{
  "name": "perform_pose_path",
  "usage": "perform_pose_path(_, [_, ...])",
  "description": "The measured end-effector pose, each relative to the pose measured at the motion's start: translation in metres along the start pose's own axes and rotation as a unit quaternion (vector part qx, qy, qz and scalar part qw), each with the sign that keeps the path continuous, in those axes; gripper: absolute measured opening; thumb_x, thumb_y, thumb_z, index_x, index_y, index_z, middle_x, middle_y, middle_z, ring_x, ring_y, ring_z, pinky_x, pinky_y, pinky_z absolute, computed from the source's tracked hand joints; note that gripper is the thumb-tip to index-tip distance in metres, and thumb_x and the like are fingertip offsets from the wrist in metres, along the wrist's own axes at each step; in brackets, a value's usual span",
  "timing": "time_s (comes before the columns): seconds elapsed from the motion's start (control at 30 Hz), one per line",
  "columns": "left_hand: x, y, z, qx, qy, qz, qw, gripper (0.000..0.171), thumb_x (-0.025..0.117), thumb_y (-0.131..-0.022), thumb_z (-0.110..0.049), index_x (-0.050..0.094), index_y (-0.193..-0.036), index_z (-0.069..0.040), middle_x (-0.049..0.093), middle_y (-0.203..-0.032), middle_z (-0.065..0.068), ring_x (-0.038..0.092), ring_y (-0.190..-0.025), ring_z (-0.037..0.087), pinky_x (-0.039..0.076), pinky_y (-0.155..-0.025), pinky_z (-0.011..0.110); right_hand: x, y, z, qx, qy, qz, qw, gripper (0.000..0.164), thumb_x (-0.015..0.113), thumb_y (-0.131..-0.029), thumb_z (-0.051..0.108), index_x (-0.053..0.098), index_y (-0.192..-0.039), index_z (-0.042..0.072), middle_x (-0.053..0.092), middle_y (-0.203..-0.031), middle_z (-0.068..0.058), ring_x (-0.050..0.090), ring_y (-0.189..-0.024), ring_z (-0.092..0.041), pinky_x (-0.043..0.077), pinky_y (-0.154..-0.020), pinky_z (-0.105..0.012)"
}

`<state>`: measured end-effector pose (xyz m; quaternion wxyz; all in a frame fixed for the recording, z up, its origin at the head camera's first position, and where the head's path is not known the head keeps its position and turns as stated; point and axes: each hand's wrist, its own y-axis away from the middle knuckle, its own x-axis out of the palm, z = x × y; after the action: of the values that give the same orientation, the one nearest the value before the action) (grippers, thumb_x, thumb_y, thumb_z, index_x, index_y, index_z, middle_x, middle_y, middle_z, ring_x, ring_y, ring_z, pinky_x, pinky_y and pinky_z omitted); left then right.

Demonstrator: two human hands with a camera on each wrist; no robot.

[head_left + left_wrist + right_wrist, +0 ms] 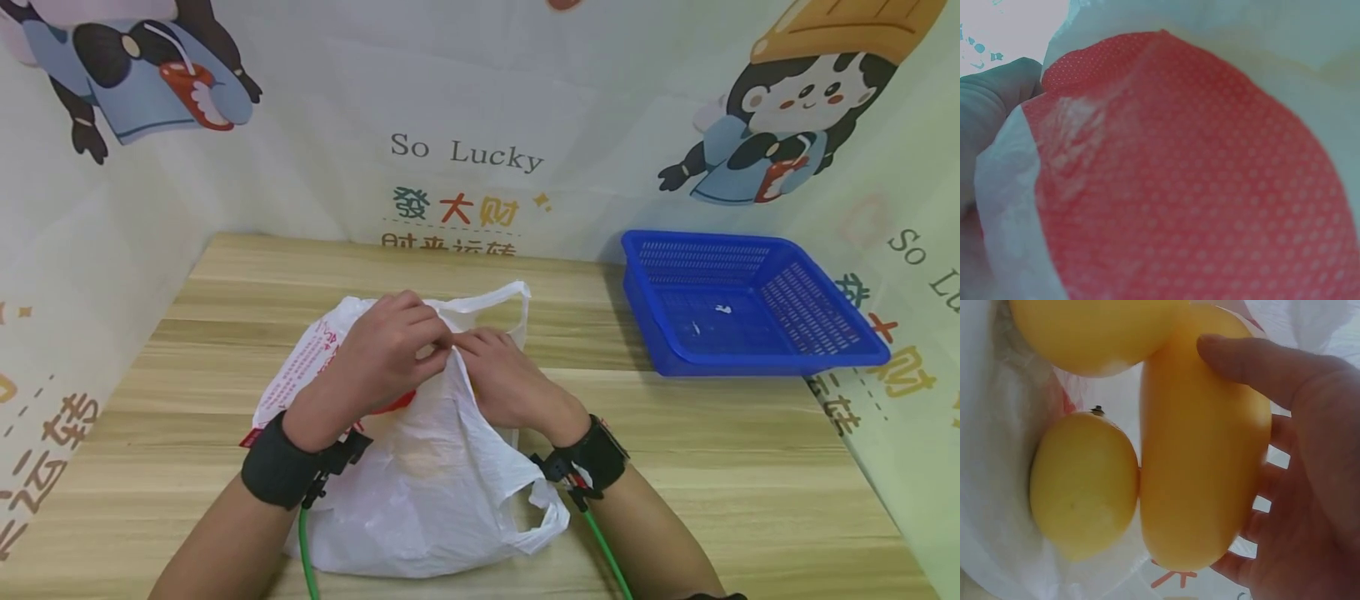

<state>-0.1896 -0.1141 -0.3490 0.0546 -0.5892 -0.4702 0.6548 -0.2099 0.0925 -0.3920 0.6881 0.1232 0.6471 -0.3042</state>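
A white plastic bag with red print lies on the table in the head view. My left hand pinches its upper edge. The left wrist view is filled by the bag's red dotted print, with part of the left hand at the left edge. My right hand is at the bag's mouth, close to the left. Seen from the right wrist, its thumb and fingers grip an oblong yellow-orange fruit. Beside that fruit are a lemon and a rounded yellow-orange fruit, partly out of frame.
A blue plastic basket stands at the back right, with small white marks or scraps on its bottom. The wooden table meets a printed cloth backdrop behind and at the sides. Green cables run from both wrist straps.
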Motion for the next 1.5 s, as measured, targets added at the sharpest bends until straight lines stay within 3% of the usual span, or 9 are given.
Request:
perform_pose_path(0.1, [0.0, 0.0, 0.0, 0.001, 0.0, -0.001, 1.0, 0.008, 0.077, -0.08, 0.0, 0.073, -0.08, -0.007, 0.069, -0.075, 0.003, 0.056, -0.076, 0.026, 0.047, -0.071, 0.039, -0.001, 0.001, 0.0, -0.009, -0.012, 0.007, 1.0, 0.05, 0.067, -0.092, 0.031, 0.061, -0.135, 0.006, 0.06, -0.136, -0.01, 0.051, -0.129, -0.031, 0.041, -0.105, -0.051])
perform_pose_path(0.27, [0.0, -0.001, 0.0, 0.004, 0.001, -0.004, 1.0, 0.008, 0.077, -0.08, 0.001, 0.073, -0.08, -0.007, 0.069, -0.075, 0.003, 0.056, -0.077, 0.026, 0.047, -0.071, 0.039, 0.001, -0.001, 0.0, -0.069, -0.018, -0.009, 0.997, 0.05, 0.064, -0.093, 0.03, 0.06, -0.135, 0.003, 0.058, -0.138, -0.015, 0.051, -0.13, -0.034, 0.039, -0.109, -0.045])
perform_pose_path(0.37, [0.0, -0.001, -0.001, 0.004, 0.001, -0.006, 1.0, 0.009, 0.076, -0.08, 0.001, 0.073, -0.079, -0.007, 0.069, -0.075, 0.003, 0.057, -0.077, 0.026, 0.047, -0.072, 0.04, 0.002, -0.001, 0.0, -0.083, -0.022, -0.019, 0.996, 0.051, 0.064, -0.092, 0.029, 0.059, -0.135, 0.001, 0.058, -0.138, -0.016, 0.05, -0.13, -0.034, 0.036, -0.113, -0.043])
perform_pose_path(0.63, [-0.002, -0.002, -0.002, -0.003, -0.007, 0.001, 1.0, 0.007, 0.077, -0.08, 0.0, 0.072, -0.08, -0.006, 0.068, -0.074, 0.004, 0.057, -0.077, 0.026, 0.048, -0.071, 0.038, -0.003, 0.004, -0.004, -0.019, -0.053, -0.007, 0.998, 0.061, 0.074, -0.087, 0.032, 0.058, -0.139, 0.004, 0.053, -0.147, -0.014, 0.047, -0.134, -0.033, 0.037, -0.112, -0.047])
perform_pose_path(0.87, [-0.002, -0.001, -0.003, -0.01, -0.006, 0.006, 0.9999, 0.008, 0.079, -0.08, -0.001, 0.072, -0.08, -0.005, 0.068, -0.074, 0.004, 0.057, -0.078, 0.025, 0.048, -0.072, 0.038, -0.009, 0.007, -0.007, -0.012, -0.054, -0.011, 0.998, 0.065, 0.075, -0.078, 0.011, 0.057, -0.139, 0.004, 0.05, -0.149, -0.014, 0.047, -0.133, -0.035, 0.036, -0.112, -0.05])
perform_pose_path(1.07, [-0.002, -0.001, -0.003, -0.011, -0.004, 0.008, 0.9999, 0.008, 0.079, -0.08, -0.001, 0.073, -0.081, -0.006, 0.069, -0.075, 0.003, 0.057, -0.079, 0.025, 0.049, -0.075, 0.039, -0.013, 0.012, -0.008, 0.013, -0.071, 0.003, 0.997, 0.077, 0.077, -0.076, 0.008, 0.051, -0.148, 0.007, 0.046, -0.152, -0.015, 0.046, -0.135, -0.036, 0.038, -0.11, -0.054])
perform_pose_path(1.27, [-0.001, -0.001, -0.003, -0.009, -0.003, 0.008, 0.9999, 0.009, 0.08, -0.079, -0.001, 0.073, -0.081, -0.006, 0.069, -0.075, 0.003, 0.057, -0.078, 0.025, 0.049, -0.073, 0.039, -0.02, 0.016, -0.01, 0.022, -0.089, 0.005, 0.996, 0.072, 0.081, -0.082, 0.017, 0.052, -0.148, 0.01, 0.046, -0.153, -0.017, 0.044, -0.137, -0.037, 0.038, -0.108, -0.058])
perform_pose_path(1.5, [-0.001, -0.001, -0.002, -0.008, -0.005, 0.005, 0.9999, 0.01, 0.079, -0.079, -0.001, 0.072, -0.079, -0.007, 0.068, -0.075, 0.002, 0.056, -0.077, 0.025, 0.048, -0.071, 0.038, -0.031, 0.025, -0.017, 0.041, -0.089, -0.005, 0.995, 0.069, 0.085, -0.083, 0.028, 0.057, -0.143, 0.009, 0.047, -0.153, -0.017, 0.045, -0.137, -0.036, 0.038, -0.111, -0.053])
